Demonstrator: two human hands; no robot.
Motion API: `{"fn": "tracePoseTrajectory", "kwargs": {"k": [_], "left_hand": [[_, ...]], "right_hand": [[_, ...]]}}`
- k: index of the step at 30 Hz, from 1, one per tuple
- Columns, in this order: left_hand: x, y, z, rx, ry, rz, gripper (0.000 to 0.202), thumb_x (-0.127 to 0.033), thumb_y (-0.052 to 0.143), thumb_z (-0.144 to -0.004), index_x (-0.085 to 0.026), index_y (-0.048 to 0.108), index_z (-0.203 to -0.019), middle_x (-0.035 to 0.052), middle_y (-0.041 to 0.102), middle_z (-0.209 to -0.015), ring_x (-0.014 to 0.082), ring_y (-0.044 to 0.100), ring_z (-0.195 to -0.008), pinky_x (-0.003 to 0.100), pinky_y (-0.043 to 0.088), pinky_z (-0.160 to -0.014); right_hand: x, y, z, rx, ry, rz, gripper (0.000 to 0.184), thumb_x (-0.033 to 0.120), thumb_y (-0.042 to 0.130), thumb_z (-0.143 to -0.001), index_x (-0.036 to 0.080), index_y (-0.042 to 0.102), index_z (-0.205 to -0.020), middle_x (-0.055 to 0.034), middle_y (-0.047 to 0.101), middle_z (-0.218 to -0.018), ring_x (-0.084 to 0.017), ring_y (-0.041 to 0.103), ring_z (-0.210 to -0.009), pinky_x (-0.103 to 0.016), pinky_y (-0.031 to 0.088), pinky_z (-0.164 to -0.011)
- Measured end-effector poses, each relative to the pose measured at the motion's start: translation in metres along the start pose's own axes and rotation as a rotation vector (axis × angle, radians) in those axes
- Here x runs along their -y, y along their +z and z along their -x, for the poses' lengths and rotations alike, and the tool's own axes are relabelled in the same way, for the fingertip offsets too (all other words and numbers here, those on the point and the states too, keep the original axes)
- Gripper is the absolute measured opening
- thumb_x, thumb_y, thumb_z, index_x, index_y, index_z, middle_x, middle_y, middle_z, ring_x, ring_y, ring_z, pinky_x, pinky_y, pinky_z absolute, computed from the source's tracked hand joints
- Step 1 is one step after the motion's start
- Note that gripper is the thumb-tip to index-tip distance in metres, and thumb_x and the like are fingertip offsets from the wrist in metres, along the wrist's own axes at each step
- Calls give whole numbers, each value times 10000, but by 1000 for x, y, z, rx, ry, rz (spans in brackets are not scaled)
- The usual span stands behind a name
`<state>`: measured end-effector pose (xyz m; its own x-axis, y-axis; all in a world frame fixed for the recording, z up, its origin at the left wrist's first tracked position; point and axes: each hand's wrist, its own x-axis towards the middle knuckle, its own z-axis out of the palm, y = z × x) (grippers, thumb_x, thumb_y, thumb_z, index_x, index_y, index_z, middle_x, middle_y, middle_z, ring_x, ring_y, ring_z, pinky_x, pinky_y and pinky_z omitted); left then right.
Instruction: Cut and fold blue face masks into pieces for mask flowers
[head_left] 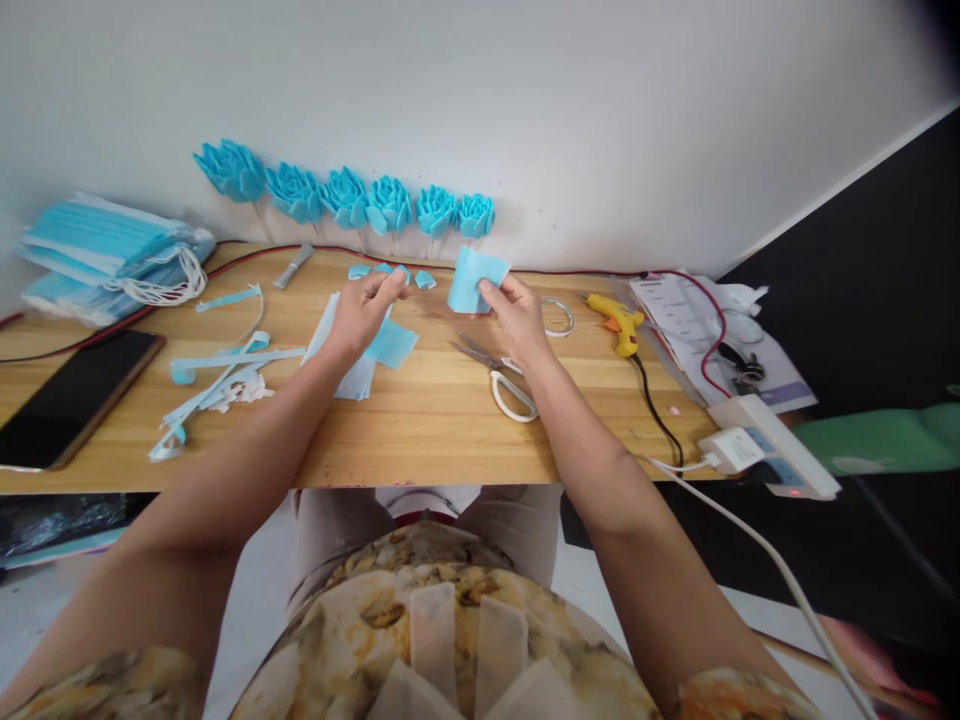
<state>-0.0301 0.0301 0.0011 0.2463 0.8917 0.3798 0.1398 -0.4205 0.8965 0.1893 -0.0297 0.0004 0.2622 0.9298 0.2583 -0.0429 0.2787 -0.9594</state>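
While the right grip [517, 315] pinches a blue square [472, 280] at its 11 o'clock, the left grip [360, 312] clasps a petal [396, 277] above the tabletop [420, 430]; scissors [499, 378] lie at 6.

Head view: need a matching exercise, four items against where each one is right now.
Items
1. scissors
2. glue gun
3. blue sheet
4. small blue piece

Places
A. pinched in the left hand
B. flat on the desk, by the wrist of the right hand
C. held up in the right hand
D. on the desk, to the right of the right hand

Pairs: 1-B, 2-D, 3-C, 4-A
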Motion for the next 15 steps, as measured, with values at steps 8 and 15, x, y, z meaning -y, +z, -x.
{"fn": "tracePoseTrajectory", "kwargs": {"k": [8,15], "left_hand": [[-14,13,10,218,-247,552,634,-676,794,-763,-235,681,-1204,87,754,-1070,256,719,-1006,340,559,-816],[-13,17,10,159,-361,721,575,-369,963,-615,-240,689,-1104,33,750,-919,199,707,-784,287,563,-657]], "right_hand": [[4,5,8,155,102,-89,476,610,879,-630,226,781,-895,18,733,-782,-137,642,-683,-296,585,-631],[-2,4,7,103,121,-12,525,631,870,-607,210,780,-907,6,742,-803,-147,629,-704,-309,564,-670]]}}
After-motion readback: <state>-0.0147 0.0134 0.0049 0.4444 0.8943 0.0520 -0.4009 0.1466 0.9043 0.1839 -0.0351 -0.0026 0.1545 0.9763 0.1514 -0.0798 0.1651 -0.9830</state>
